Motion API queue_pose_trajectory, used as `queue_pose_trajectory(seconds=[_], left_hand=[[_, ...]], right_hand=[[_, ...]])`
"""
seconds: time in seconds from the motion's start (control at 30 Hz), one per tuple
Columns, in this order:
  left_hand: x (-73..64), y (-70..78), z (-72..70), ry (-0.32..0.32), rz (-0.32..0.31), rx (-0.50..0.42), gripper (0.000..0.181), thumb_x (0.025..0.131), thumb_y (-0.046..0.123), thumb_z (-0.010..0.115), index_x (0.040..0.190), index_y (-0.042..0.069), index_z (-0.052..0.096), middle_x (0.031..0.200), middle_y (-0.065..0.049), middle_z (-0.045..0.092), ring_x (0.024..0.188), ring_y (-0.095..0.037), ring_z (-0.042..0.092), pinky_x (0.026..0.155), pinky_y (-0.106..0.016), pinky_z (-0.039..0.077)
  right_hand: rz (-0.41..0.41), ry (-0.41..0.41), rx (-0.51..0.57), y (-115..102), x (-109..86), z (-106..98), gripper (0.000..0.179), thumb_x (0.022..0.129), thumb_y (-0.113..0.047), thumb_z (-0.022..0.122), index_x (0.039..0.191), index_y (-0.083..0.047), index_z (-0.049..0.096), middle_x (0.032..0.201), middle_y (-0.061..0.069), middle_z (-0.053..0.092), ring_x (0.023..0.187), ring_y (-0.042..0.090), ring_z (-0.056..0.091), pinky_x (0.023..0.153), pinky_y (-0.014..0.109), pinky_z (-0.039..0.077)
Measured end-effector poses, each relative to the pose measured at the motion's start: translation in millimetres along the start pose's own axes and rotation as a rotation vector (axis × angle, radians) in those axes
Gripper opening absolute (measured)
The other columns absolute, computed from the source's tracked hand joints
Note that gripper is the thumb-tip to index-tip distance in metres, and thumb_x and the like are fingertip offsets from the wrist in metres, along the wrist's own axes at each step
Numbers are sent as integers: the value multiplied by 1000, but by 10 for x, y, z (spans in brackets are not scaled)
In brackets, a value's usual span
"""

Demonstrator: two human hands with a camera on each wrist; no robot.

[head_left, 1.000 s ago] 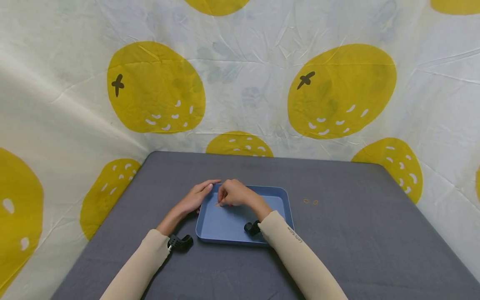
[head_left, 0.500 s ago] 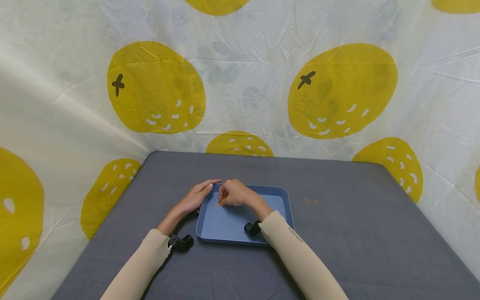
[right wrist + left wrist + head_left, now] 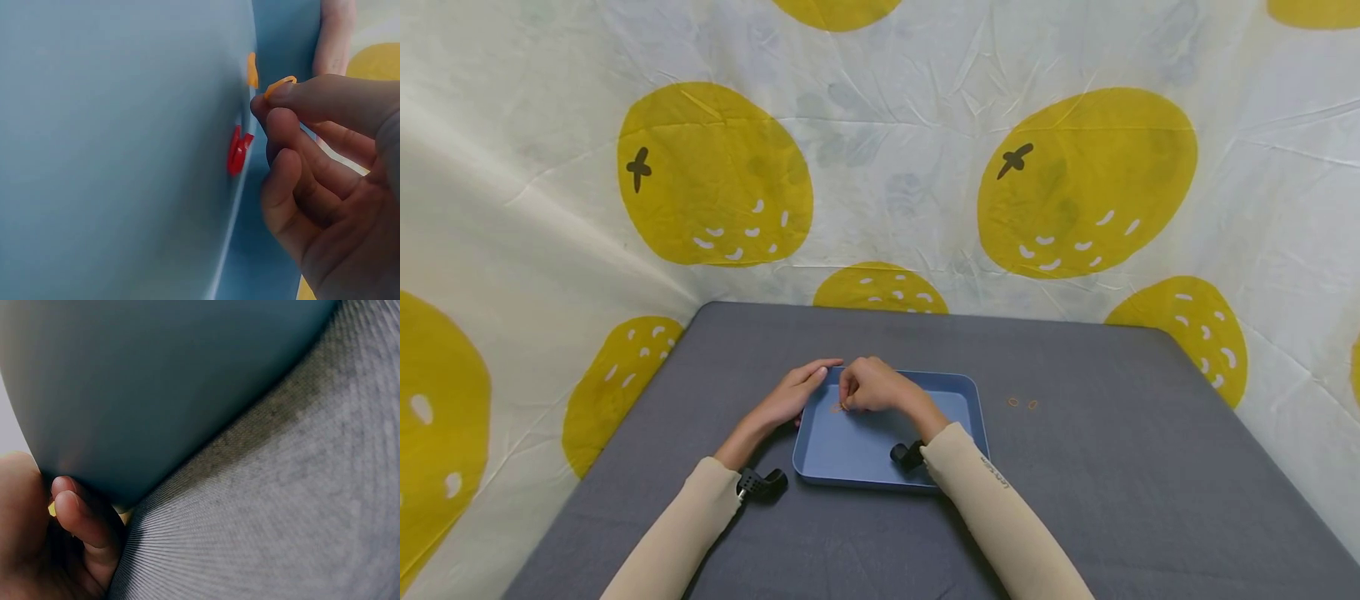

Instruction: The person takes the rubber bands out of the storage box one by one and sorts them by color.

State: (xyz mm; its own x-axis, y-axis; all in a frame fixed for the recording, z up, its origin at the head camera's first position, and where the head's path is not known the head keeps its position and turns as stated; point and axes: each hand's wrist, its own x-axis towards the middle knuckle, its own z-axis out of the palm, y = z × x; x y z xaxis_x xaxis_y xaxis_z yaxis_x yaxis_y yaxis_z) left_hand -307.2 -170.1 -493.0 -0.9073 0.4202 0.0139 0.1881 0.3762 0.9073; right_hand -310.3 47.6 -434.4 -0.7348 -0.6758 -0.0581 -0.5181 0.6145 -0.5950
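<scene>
In the head view my right hand [image 3: 874, 386] is over the far left part of a blue tray [image 3: 850, 458]. Its thumb and forefinger pinch a thin orange rubber band [image 3: 281, 86], seen as a small loop in the right wrist view; the other fingers are curled. Just beside the fingertips lie an orange piece [image 3: 252, 70] and a small folded red piece [image 3: 237, 151], against the tray's inner side. My left hand [image 3: 788, 395] grips the tray's far left corner, thumb at the rim. In the left wrist view its curled fingers [image 3: 81, 515] press the outer wall.
Two orange rubber bands [image 3: 1022, 403] lie on the grey tablecloth [image 3: 1120, 467] to the right of the tray. Black wrist cameras [image 3: 763, 486] sit at both cuffs. A white curtain [image 3: 891, 183] with yellow fruit prints hangs behind and beside the table.
Hardly anything differs. My right fingertips make only slight movements at the same spot in the tray, and my left hand stays on the corner.
</scene>
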Motion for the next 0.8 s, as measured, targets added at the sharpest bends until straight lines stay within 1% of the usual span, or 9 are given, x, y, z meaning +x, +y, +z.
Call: queue_pose_trajectory(seconds=[0.1, 0.17, 0.33, 0.37, 0.43, 0.5, 0.6, 0.7, 0.8], left_hand=[[-1, -1, -2, 3, 11, -5, 44, 114, 39, 36, 153, 25, 51, 78, -11, 61, 36, -15, 40, 38, -33, 42], [-1, -3, -6, 5, 17, -6, 45, 114, 39, 36, 153, 24, 51, 80, -13, 63, 36, -15, 40, 37, -34, 42], [4, -8, -16, 0, 12, -7, 46, 114, 41, 35, 154, 24, 50, 69, -15, 57, 37, -15, 40, 38, -34, 42], [6, -8, -16, 1, 9, -8, 46, 114, 42, 35, 154, 24, 50, 70, -15, 58, 37, -15, 40, 38, -33, 42], [13, -9, -13, 5, 3, -4, 46, 113, 42, 36, 154, 24, 50, 78, -18, 63, 37, -15, 40, 38, -33, 42], [19, -9, -8, 10, 1, -5, 46, 113, 41, 36, 153, 23, 51, 95, -20, 69, 37, -14, 40, 38, -32, 41], [21, -9, 2, 9, -3, -8, 46, 113, 42, 36, 153, 23, 51, 120, -23, 68, 37, -15, 40, 38, -32, 41], [14, -7, 7, -1, -5, -16, 48, 113, 43, 35, 154, 23, 50, 134, -24, 63, 38, -15, 40, 38, -34, 42], [0, -4, 7, -10, -3, -17, 48, 113, 43, 35, 155, 22, 49, 136, -25, 62, 37, -16, 40, 38, -35, 43]], right_hand=[[1, 3, 10, -14, -14, -23, 12, 92, -8, 76, 81, -11, 75, 70, -2, 69, 56, 10, 59, 57, 23, 48], [-1, 7, 13, -21, -19, -44, 11, 92, -9, 77, 82, -11, 75, 71, -1, 70, 57, 10, 60, 59, 24, 49], [-17, 24, 8, -28, -41, -118, 8, 91, -8, 77, 85, -12, 77, 79, -2, 74, 63, 10, 64, 65, 25, 54], [-19, 26, 10, -28, -49, -135, 7, 91, -7, 76, 86, -12, 78, 81, -1, 74, 65, 11, 65, 66, 25, 55], [-19, 29, 9, -25, -68, -168, 7, 91, -6, 75, 88, -10, 79, 84, -1, 75, 68, 11, 66, 69, 26, 56], [-18, 30, 10, -23, -89, -196, 7, 92, -5, 74, 90, -8, 80, 87, 0, 76, 71, 10, 67, 71, 27, 57], [-16, 35, 3, -9, -115, -229, 8, 93, -5, 73, 94, -7, 80, 88, 0, 77, 73, 9, 68, 73, 27, 57], [-20, 40, -4, -3, -142, -262, 9, 94, -5, 72, 95, -6, 80, 88, 0, 78, 72, 8, 68, 71, 26, 57], [-26, 48, -16, -14, -180, -303, 8, 93, -6, 72, 95, -5, 80, 88, 0, 77, 69, 9, 68, 67, 25, 57]])
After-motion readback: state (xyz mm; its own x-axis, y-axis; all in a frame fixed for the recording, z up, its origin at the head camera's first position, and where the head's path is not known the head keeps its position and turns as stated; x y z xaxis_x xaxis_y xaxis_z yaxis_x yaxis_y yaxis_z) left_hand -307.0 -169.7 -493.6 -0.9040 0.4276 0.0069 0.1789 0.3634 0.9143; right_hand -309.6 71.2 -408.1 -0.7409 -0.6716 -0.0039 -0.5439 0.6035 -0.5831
